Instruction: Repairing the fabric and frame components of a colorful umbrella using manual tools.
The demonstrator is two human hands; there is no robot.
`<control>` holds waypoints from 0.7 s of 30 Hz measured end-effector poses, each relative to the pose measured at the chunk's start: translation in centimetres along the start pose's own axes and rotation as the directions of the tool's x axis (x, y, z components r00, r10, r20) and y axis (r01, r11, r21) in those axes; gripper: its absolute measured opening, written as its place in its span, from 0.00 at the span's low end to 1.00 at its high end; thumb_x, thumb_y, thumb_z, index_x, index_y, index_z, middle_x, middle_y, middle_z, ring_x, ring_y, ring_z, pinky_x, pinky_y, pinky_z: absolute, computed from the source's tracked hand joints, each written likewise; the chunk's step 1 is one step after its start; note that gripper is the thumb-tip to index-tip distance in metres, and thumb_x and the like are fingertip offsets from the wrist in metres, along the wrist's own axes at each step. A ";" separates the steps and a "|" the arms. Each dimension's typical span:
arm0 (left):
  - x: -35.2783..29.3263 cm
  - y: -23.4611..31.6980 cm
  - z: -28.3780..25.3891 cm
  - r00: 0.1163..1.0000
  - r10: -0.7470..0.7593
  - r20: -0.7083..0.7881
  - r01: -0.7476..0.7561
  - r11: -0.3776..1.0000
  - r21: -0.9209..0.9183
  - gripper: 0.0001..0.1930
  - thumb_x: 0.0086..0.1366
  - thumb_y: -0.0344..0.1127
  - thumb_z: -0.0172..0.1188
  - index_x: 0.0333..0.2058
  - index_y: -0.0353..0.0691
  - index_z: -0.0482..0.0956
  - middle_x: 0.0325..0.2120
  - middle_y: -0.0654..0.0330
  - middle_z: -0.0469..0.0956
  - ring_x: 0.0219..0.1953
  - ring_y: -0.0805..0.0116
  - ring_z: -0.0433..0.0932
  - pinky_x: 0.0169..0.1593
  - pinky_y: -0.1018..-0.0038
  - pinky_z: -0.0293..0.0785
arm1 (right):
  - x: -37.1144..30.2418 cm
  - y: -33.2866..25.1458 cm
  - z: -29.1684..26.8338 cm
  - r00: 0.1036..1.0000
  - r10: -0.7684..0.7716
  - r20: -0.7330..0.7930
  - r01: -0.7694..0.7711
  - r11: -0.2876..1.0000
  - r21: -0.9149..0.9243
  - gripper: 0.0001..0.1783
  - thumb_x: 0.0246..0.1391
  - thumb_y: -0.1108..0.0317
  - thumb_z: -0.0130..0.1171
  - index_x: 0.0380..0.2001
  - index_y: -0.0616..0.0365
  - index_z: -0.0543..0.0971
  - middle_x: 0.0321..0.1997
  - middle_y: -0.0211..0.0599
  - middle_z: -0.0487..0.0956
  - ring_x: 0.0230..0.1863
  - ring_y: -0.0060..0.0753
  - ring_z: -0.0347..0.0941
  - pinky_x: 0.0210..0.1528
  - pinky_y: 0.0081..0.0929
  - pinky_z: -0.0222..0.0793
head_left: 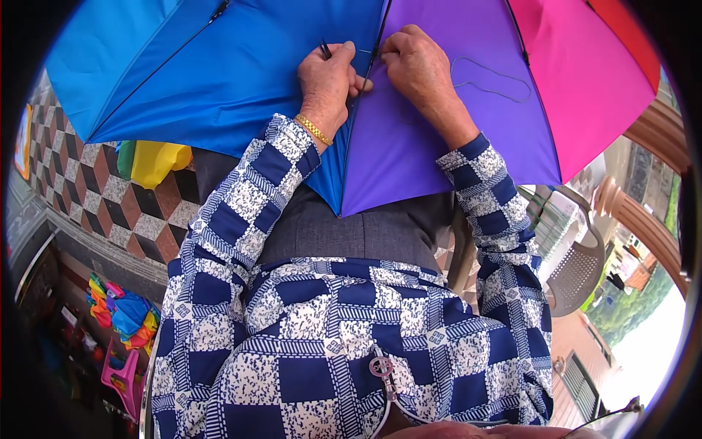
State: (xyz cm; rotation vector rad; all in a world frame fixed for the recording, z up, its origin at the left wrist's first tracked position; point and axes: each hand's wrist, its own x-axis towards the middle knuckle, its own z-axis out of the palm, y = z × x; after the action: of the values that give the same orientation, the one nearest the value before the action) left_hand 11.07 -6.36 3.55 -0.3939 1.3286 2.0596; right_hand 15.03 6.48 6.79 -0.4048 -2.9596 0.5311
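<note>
An open umbrella with coloured panels lies across my lap, its blue panel (241,80) on the left and its purple panel (453,139) on the right. Between these two runs a dark rib (356,110). My left hand (327,84) is closed at the blue side of the rib, with a small black two-pointed tool (325,50) sticking up from its grip. Just across the rib, my right hand (424,73) pinches a thin thread. A loop of dark thread (504,77) trails from it over the purple panel. A fine line spans between the fingertips at the rib.
Pink panel (578,95) spreads at the right. A yellow and green cloth (157,162) hangs over the patterned tile floor (110,190). Lower left are a heap of colourful fabric (128,314) and a pink stool (126,384). A perforated chair (578,274) stands right, beside a railing (636,212).
</note>
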 end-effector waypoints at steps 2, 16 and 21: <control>0.0 -0.1 0.1 1.000 0.024 0.009 -0.024 0.999 -0.027 0.06 0.59 0.31 0.55 0.28 0.34 0.70 0.11 0.63 0.65 0.09 0.73 0.66 0.18 0.75 0.71 | 0.0 -0.1 0.1 1.000 0.013 -0.009 -0.014 0.999 -0.029 0.05 0.41 0.70 0.57 0.24 0.57 0.80 0.31 0.37 0.74 0.37 0.44 0.73 0.39 0.37 0.69; 0.6 -0.3 -0.5 1.000 0.012 0.008 -0.012 0.999 -0.038 0.06 0.60 0.30 0.53 0.29 0.33 0.70 0.09 0.63 0.63 0.08 0.71 0.64 0.21 0.69 0.75 | -1.8 2.3 -2.6 0.999 -0.039 -0.034 0.035 0.993 -0.110 0.05 0.41 0.71 0.55 0.22 0.54 0.80 0.28 0.38 0.73 0.33 0.45 0.73 0.35 0.37 0.71; 0.6 -0.3 -0.4 1.000 -0.015 0.002 0.015 1.000 -0.007 0.07 0.61 0.31 0.53 0.29 0.33 0.70 0.09 0.64 0.61 0.09 0.70 0.64 0.24 0.67 0.76 | -3.4 8.4 -8.6 0.945 0.317 -0.081 -0.309 0.947 0.091 0.05 0.47 0.71 0.54 0.28 0.55 0.79 0.36 0.36 0.77 0.29 0.34 0.74 0.31 0.32 0.69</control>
State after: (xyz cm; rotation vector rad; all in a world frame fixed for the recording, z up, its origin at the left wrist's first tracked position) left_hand 10.79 -6.36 2.80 -0.4040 1.3141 2.0519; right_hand 21.58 15.98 11.62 -0.8759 -2.7854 0.6350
